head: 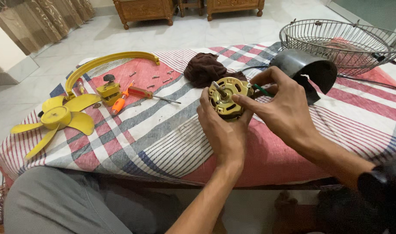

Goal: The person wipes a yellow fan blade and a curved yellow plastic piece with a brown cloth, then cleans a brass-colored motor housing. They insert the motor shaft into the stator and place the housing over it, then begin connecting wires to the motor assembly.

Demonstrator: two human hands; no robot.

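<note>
Both hands grasp the motor — left hand cradling from six o'clock, right hand pinching from three o'clock — shaft pointing toward eleven.

A bed with a striped cloth and fan parts lying on it.
Far out past the left hand's fingers lie a yellow fan blade, a curved yellow ring piece, a small yellow block, an orange screwdriver and some little screws. Just behind the fingers sits a dark brown rag. Behind the right hand's fingers are a black cover and a wire fan cage.
</note>
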